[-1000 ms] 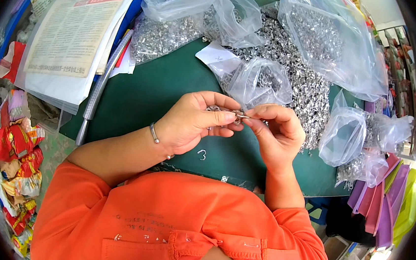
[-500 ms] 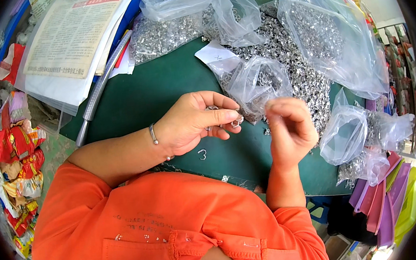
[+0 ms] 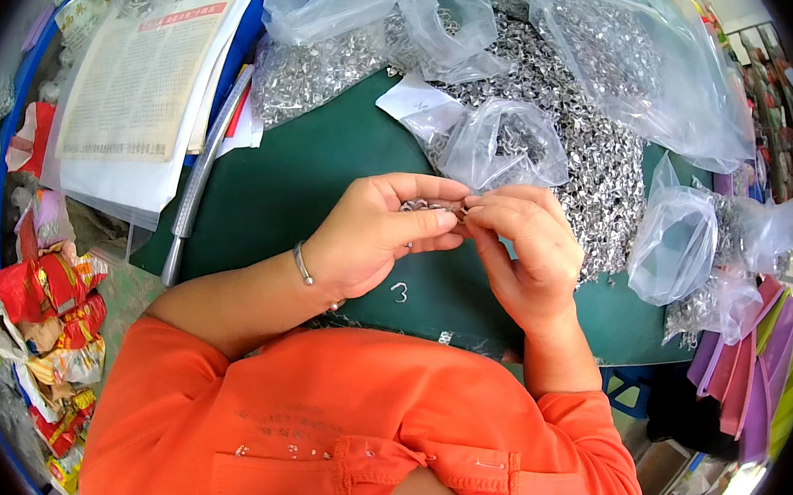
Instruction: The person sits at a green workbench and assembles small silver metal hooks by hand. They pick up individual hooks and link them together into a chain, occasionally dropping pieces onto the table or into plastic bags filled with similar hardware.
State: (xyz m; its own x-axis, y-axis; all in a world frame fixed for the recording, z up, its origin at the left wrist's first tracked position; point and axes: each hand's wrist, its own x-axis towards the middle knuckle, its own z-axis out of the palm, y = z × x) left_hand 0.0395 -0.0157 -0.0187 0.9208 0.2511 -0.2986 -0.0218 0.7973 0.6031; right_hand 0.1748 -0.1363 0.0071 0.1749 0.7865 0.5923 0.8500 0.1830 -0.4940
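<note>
My left hand (image 3: pixel 366 226) is curled around several small shiny metal pieces (image 3: pixel 419 206), with the thumb laid over them and the forefinger above. From the right, my right hand (image 3: pixel 533 250) meets the left fingertips, its thumb and forefinger pinched together on a small metal piece (image 3: pixel 461 212). Its exact shape is mostly covered by the fingers. Both hands are held above the green tabletop (image 3: pixel 313 151). Just beyond them stands an open clear plastic bag (image 3: pixel 501 149) with more metal bits inside. A small pale, curved piece (image 3: pixel 400 292) lies near my left wrist.
A large heap of loose metal pieces (image 3: pixel 597 164) spreads right of the hands. Clear bags (image 3: pixel 670 242) stand along the right and far edges. At left are papers in a sleeve (image 3: pixel 138 91) and a grey-handled tool (image 3: pixel 205 160). Coloured plastic strips (image 3: pixel 757 376) hang at lower right.
My right hand has come left from beside the heap to the left fingertips, and its fingers now touch the metal pieces there. The whole view has shifted slightly.
</note>
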